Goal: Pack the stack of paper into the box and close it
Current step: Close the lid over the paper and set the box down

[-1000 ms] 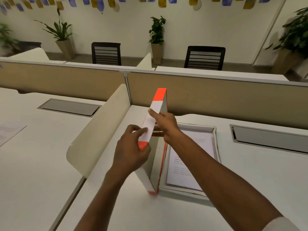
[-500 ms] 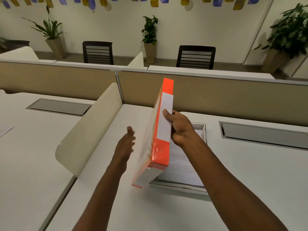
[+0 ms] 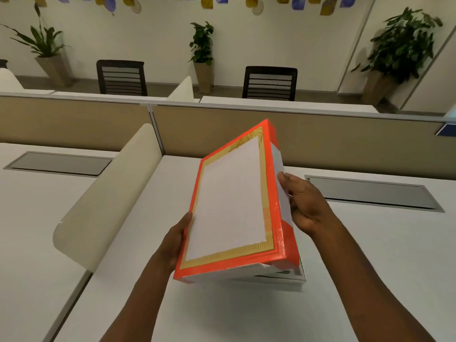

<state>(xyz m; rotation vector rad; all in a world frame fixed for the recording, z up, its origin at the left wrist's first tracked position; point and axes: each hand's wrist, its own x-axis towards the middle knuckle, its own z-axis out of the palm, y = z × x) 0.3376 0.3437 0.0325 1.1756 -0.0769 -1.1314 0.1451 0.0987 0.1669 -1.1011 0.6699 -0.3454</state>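
An orange box lid [image 3: 232, 206] with a gold border and a white panel on top tilts over the white desk [image 3: 222, 314], its right side higher than its left. My left hand [image 3: 176, 239] grips its left edge. My right hand [image 3: 302, 203] holds its right side wall. Under the lid's near edge a strip of the white box base [image 3: 278, 275] shows on the desk. The paper stack inside is hidden by the lid.
A cream curved divider [image 3: 108, 201] stands on the left of the desk. A beige partition wall [image 3: 345, 144] runs along the back. Grey cable hatches [image 3: 370, 193] [image 3: 59, 162] sit flush in the desks. Chairs and potted plants stand behind.
The lid has swung from standing on edge down towards flat over the box base. My left hand, free half a second ago, has taken hold of the lid's left edge.
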